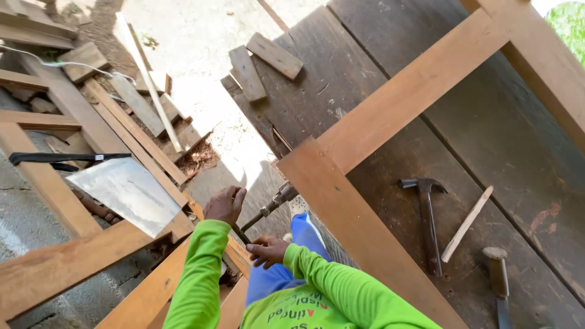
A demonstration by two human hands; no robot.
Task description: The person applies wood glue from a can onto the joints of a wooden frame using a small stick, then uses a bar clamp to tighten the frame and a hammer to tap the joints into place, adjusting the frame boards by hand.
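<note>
Both hands close around a clamp [268, 208] at the wooden frame's [359, 228] corner: left hand [225, 204] at nine o'clock, right hand [266, 250] at six. A hammer [428, 219] lies on the tabletop [487, 140] at three o'clock.

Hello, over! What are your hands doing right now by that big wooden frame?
Left hand gripping the tool handle. Right hand lower down, grip unclear. Tool head at the wooden frame corner. Claw hammer lying loose on the workbench.

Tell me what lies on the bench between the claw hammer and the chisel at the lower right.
A thin pale wood strip lies slanted between the claw hammer and the chisel, on the dark bench, seen in the head view.
</note>
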